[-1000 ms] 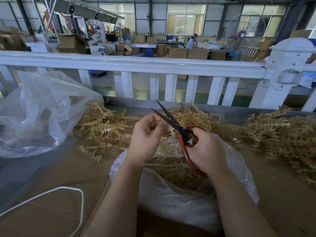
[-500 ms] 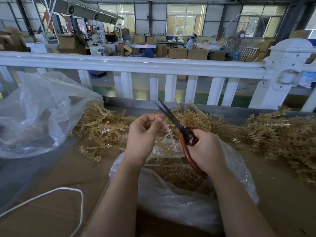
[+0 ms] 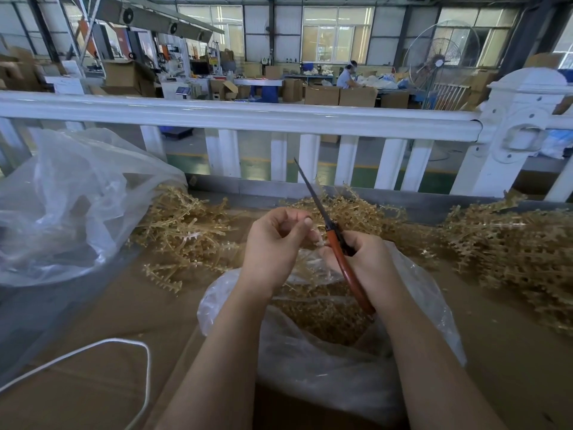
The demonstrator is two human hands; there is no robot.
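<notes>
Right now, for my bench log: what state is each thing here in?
scissors, blades closed, gripped by right hand
plastic sprig, pinched by left hand
front bag, open, holding cut bits
left bag, crumpled, slumped
white cord, lying looped

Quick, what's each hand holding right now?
Left hand: closed, pinching a small pale plastic sprig.
Right hand: closed round the red-handled scissors, blades shut.

Bright daylight pours through the windows (image 3: 336, 34) far behind the white railing (image 3: 242, 119), which bows with wide-angle distortion, shadows stay soft, and focus is sharp.
</notes>
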